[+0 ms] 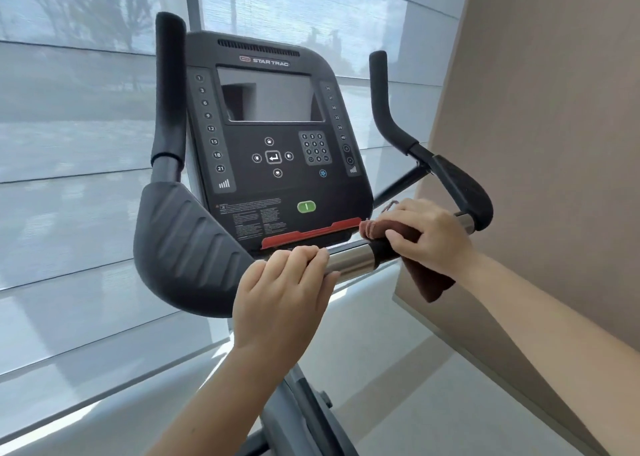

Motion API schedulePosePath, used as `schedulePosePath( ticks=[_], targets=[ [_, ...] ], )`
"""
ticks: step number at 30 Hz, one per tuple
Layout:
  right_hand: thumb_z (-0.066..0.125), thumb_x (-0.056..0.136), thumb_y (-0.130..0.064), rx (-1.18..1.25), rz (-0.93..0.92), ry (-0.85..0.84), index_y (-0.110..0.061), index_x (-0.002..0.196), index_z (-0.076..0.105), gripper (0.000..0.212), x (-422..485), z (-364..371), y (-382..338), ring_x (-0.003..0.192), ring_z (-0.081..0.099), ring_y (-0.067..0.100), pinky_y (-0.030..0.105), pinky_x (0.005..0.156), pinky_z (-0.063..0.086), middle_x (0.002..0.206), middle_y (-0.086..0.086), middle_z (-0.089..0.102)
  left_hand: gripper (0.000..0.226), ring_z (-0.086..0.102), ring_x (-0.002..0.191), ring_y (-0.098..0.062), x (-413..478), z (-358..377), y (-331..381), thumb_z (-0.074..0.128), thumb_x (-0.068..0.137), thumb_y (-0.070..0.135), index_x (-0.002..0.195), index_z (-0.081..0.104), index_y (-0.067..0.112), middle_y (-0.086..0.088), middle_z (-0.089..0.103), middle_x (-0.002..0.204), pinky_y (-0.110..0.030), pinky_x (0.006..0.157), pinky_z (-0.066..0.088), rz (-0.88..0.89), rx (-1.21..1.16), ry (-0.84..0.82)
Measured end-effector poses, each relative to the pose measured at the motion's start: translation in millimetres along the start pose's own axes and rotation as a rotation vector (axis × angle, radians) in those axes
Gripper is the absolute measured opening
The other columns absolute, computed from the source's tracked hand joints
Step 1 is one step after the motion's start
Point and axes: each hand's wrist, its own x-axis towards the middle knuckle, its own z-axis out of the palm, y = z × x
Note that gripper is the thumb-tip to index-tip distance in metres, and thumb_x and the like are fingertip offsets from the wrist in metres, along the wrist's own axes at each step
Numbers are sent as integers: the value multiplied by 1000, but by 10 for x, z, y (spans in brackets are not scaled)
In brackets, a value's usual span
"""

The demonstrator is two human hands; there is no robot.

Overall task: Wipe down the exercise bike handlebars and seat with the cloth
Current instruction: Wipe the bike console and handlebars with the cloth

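both hands sit on the lower crossbar of the handlebars [353, 263], centre-right of the frame. the left hand [284, 289] is curled round the bare bar. the right hand [427, 235] wraps its fingers over the dark red cloth [427, 280] and presses it round the grip, with a tail hanging below. the seat is out of view. the beige wall [554, 144] fills the right side, close behind the far elbow pad [462, 189], so a sweep that way looks cramped. the window blind [69, 178] side at left is open. the console [273, 137] stands just above the bar, so a stroke drifting up-left could drag the cloth over its red ledge [311, 235] or bump the green button [306, 207].
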Motion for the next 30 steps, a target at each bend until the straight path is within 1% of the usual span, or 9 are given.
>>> schedulePosePath(
  ticks=[3,9,11,14,16,19,22,26,30],
  targets=[
    [43,81,-41,29,47,-139,-27,98,67,32,118,-5,-121,81,55,14,37,76,50,88,-5,65,23,62,68,-17,-9,18,-8,56,90,34,91,71,15,3,69,85,-29,56,41,18,18,27],
    [44,81,-39,112,-54,-65,-25,102,67,34,101,76,-185,83,60,16,36,75,51,89,-3,67,24,62,65,-16,-19,50,-22,59,89,34,91,71,14,3,69,84,-27,55,35,44,41,93],
    [47,81,-32,43,-81,75,-19,97,69,31,36,115,-59,81,60,21,40,72,52,87,1,68,23,62,65,-17,-21,54,-15,59,88,34,91,72,14,3,69,85,-28,56,36,37,22,92],
    [50,80,-24,-81,4,516,-10,91,72,28,-142,417,-44,82,59,26,41,73,50,86,9,68,23,62,66,-18,-6,23,3,57,90,32,92,72,15,3,69,86,-30,56,36,10,1,72],
    [48,82,-24,-57,130,775,-10,90,70,28,-192,680,-186,86,58,29,43,76,50,88,12,68,23,62,67,-19,6,-2,9,56,90,31,94,72,15,3,69,87,-29,57,36,-1,-23,48],
    [45,83,-24,80,179,1010,-14,97,63,26,-179,992,-461,94,56,28,45,85,49,98,10,63,23,62,68,-18,7,-22,22,55,90,31,94,72,16,5,69,87,-28,59,34,-20,-18,43],
    [40,88,-30,98,101,1045,-14,101,59,28,-183,1039,-453,98,54,25,48,87,47,105,7,57,21,62,68,-17,35,-34,43,57,89,31,92,72,17,7,70,87,-30,58,36,-42,-18,46],
    [37,90,-38,-130,-52,1003,-16,100,59,33,-227,1007,-7,93,55,32,37,87,45,105,8,58,18,62,70,-17,48,-56,52,61,86,32,91,73,19,8,70,87,-29,59,37,-48,-30,26],
    [40,89,-30,14,146,1141,-14,98,61,28,-141,1071,-229,98,53,30,45,88,46,105,9,57,18,61,68,-16,50,-53,50,62,86,33,90,73,20,9,70,87,-27,58,35,-36,-12,10]
  ],
)
